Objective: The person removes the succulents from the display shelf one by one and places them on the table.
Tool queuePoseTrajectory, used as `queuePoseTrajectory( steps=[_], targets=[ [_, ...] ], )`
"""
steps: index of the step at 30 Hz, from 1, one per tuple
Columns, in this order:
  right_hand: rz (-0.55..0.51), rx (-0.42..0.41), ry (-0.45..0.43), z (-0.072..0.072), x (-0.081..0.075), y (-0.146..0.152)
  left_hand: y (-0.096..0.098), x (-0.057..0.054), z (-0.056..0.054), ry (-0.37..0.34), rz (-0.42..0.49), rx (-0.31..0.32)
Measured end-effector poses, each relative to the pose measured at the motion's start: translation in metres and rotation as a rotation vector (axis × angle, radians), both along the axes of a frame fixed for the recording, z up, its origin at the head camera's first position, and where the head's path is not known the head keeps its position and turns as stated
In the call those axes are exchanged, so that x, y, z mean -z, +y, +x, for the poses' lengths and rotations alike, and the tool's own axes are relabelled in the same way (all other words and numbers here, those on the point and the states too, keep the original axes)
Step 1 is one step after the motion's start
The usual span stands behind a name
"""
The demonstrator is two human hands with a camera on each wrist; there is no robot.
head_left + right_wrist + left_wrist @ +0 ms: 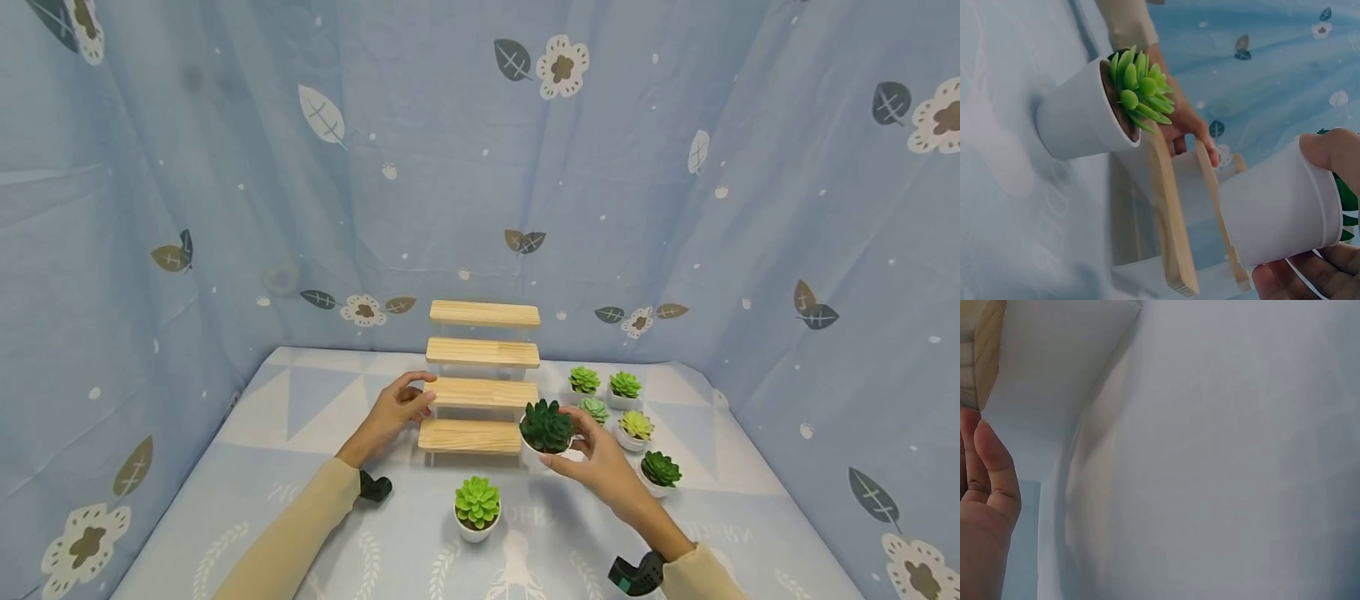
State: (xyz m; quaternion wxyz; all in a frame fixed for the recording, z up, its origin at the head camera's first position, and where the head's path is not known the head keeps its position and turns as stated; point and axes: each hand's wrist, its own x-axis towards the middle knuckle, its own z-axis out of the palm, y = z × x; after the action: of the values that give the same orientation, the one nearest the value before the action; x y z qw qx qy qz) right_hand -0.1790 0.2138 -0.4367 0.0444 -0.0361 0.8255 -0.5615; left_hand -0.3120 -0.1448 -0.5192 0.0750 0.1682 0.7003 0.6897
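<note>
A tiered display stand point(483, 392) with several pale wooden shelves stands on the cloth. At the left end of its second-lowest shelf, my left hand point(393, 412) pinches the wood between thumb and fingers; a corner of the wooden shelf point(986, 359) shows in the left wrist view. My right hand point(603, 462) grips a dark green succulent in a white pot point(546, 429), held by the rim at the right end of the lowest shelf. The right wrist view shows that white pot point(1279, 206) from the side, near the shelf edges. Whether it touches a shelf I cannot tell.
A bright green potted succulent point(477, 504) stands on the cloth in front of the stand. Several more small potted succulents point(636, 427) are grouped to the right, behind and beside my right hand. A blue patterned curtain point(450, 167) hangs behind and at both sides.
</note>
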Motion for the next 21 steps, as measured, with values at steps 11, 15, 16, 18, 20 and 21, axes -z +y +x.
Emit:
queuePoseTrajectory(
  steps=[11, 15, 16, 18, 20, 21],
  targets=[
    [-0.026, -0.003, -0.023, 0.010, 0.012, 0.002, -0.001, 0.001, -0.002, 0.001, -0.007, -0.001],
    [-0.066, -0.013, -0.021, 0.013, 0.016, 0.002, 0.000, 0.001, -0.002, 0.001, -0.003, -0.006],
    [-0.074, -0.016, -0.018, 0.014, 0.017, 0.002, 0.000, 0.001, -0.002, 0.003, -0.002, -0.005],
    [-0.078, -0.016, -0.015, 0.015, 0.019, 0.003, 0.000, 0.002, -0.001, 0.002, 0.000, -0.005],
    [-0.072, -0.019, -0.015, 0.017, 0.022, 0.003, 0.000, 0.001, -0.001, 0.000, 0.000, -0.004],
    [-0.065, -0.021, -0.017, 0.017, 0.023, 0.003, 0.000, 0.001, -0.001, 0.000, -0.001, -0.004]
  ],
)
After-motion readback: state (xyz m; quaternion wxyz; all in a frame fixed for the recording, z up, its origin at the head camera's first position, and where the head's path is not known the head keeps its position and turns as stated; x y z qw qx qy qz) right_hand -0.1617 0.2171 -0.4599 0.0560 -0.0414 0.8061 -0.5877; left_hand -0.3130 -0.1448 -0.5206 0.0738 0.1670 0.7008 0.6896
